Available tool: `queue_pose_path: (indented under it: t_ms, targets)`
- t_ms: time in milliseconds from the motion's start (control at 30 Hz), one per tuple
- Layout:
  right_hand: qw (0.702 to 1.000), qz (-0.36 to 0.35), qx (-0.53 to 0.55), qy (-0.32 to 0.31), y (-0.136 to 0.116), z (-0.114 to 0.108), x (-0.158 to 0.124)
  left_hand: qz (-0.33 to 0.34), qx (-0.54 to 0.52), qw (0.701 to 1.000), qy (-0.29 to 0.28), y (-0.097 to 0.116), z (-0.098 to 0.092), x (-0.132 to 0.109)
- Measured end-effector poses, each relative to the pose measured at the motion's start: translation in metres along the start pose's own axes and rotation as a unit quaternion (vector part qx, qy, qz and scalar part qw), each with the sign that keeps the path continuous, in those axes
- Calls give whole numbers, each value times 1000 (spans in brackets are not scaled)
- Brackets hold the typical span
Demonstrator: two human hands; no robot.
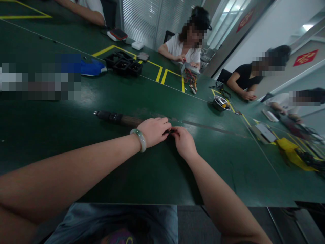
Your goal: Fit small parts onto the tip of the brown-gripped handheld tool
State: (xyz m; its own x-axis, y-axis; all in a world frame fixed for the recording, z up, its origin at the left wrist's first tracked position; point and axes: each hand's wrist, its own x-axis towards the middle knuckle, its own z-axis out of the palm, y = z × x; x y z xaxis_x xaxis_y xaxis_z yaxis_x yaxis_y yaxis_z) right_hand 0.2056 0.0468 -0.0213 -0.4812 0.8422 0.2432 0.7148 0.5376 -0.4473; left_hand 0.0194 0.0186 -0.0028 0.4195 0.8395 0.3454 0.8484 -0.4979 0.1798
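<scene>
My left hand (pixel 154 131), with a pale green bangle on its wrist, is closed at the middle of the green table (pixel 122 176). Its fingertips meet those of my right hand (pixel 185 140), also closed. Between them they pinch a small black piece (pixel 172 131), mostly hidden by the fingers, so its kind cannot be made out. Just beyond my left hand lies a long dark rod-shaped tool (pixel 111 117) with a ridged black end and a metal tip pointing left. Its right end passes out of sight behind my left hand.
Black open trays (pixel 124 64) and a blue item (pixel 92 67) lie far left. A metal bowl of small parts (pixel 220 102) stands right, with a yellow bag (pixel 291 152) farther right. Across the table, a person (pixel 195 51) handles a metal box with coloured wires (pixel 190 71); others sit alongside.
</scene>
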Motion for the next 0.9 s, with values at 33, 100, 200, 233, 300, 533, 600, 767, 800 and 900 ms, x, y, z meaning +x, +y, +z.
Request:
queue_pose_path:
  t_ms: [33,100,200,233,300,533,600,767,800,900]
  targets:
    - [1000,1,0,2,0,0,0,1,-6,1000,5,2,-1,-1]
    - [1000,6,-4,9,-1,-1,-1,17,-24,999,28,8,-4,-3]
    - [1000,1,8,1,-4,-5,-2,102,-71,991,46,21,-8,-9]
    - [1000,2,16,-4,-5,-7,-2,158,-89,983,24,26,-9,-11]
    - [999,10,30,-13,-7,-9,-2,264,-112,958,-21,31,-9,-14]
    - [999,39,36,-2,-4,-4,0,328,-195,920,-85,31,-6,-20]
    - [999,34,36,7,-3,-2,1,346,-231,903,-111,35,-3,-25]
    - [999,28,40,13,-3,-2,1,341,-256,891,-158,45,8,-34]
    - [999,30,40,12,-3,-2,1,339,-256,890,-165,45,9,-34]
    - [999,33,40,12,-3,-2,0,337,-257,888,-179,44,10,-33]
